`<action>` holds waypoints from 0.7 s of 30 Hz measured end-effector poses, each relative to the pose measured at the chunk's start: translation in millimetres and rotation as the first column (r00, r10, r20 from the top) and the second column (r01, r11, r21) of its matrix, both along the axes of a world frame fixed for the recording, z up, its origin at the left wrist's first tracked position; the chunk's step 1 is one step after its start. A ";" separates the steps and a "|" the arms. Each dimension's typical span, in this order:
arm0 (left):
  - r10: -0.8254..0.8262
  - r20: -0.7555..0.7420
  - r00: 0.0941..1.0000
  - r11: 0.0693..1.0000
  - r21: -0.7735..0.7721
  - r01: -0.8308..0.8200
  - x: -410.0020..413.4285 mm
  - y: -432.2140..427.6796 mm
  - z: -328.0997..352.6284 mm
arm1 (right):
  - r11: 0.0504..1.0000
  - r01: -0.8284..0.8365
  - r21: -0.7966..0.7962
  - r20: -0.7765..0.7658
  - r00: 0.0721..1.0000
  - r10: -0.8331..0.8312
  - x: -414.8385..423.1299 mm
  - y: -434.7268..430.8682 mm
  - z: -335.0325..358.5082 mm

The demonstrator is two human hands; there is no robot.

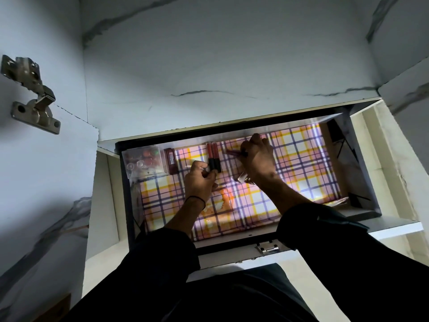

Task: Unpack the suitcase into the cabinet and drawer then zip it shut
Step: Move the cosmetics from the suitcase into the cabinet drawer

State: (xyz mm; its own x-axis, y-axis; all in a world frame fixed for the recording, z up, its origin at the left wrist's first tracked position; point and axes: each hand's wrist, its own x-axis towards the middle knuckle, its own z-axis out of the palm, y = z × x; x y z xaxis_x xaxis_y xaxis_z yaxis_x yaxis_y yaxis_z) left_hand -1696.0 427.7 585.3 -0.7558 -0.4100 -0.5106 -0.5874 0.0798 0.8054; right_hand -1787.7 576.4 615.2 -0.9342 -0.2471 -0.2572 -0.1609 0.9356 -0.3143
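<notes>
In the head view, the 2 lip tubes (213,154) should handle as light, rigid plastic, smooth enough to roll on a flat liner. The sensible hold is a pinch at the black cap ends, and that is where the left hand (200,182) has them, fingers curled round the caps. The slim stick (233,153) is probably lighter still and may be brittle at the tip, so it wants a gentle hold. The right hand (258,159) pinches its right end between curled fingers, and a clear, shiny object (243,178) that I cannot identify sits under the heel of that hand. The tubes are dark red with black caps and lie side by side, touching, near the far edge of the open drawer (222,244), left of its middle. The stick is pinkish red and points left toward the tubes, just beside them. Both lie over a plaid liner (301,163). In the far left corner stands a clear box (144,159) of orange and red pieces. A dark red case (171,161) sits between it and the tubes. The suitcase is not in view.
</notes>
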 end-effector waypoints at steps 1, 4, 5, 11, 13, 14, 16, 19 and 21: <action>0.002 -0.005 1.000 1.000 0.001 -0.002 0.8 -0.1 -0.4 | 0.998 0.025 -0.056 0.012 1.000 -0.024 -1.8 2.3 3.1; 0.009 -0.005 1.000 1.000 0.023 -0.009 1.5 -0.2 -2.1 | 0.937 0.240 -0.253 0.240 0.954 -0.179 -4.6 1.7 7.8; 0.013 -0.002 1.000 0.999 0.039 -0.012 1.3 -0.3 -2.4 | 0.929 0.274 -0.249 0.282 0.938 -0.201 -4.2 -2.0 9.1; 0.005 0.033 0.999 0.998 0.068 -0.008 -3.3 1.4 -1.1 | 0.857 0.385 -0.343 0.381 0.891 -0.248 2.3 -29.0 7.0; 0.001 0.034 0.999 0.998 0.063 -0.003 -3.7 1.0 -0.9 | 0.851 0.372 -0.370 0.379 0.897 -0.228 5.3 -32.9 5.0; 0.002 0.031 1.000 0.998 0.061 -0.004 -3.9 0.6 -1.5 | 0.838 0.375 -0.396 0.382 0.897 -0.221 7.2 -33.2 4.5; 0.004 0.028 1.000 0.998 0.055 -0.005 -3.9 0.2 -3.1 | 0.792 0.403 -0.459 0.401 0.889 -0.220 10.8 -30.4 7.0; -0.039 0.019 0.999 0.999 -0.014 0.039 -2.8 0.2 -6.1 | 0.765 0.407 -0.500 0.367 0.899 -0.238 13.7 -15.6 12.7; -0.090 0.018 0.996 0.990 -0.103 0.091 -2.9 -1.0 -6.9 | 0.738 0.459 -0.495 0.332 0.885 -0.327 15.9 -0.3 14.6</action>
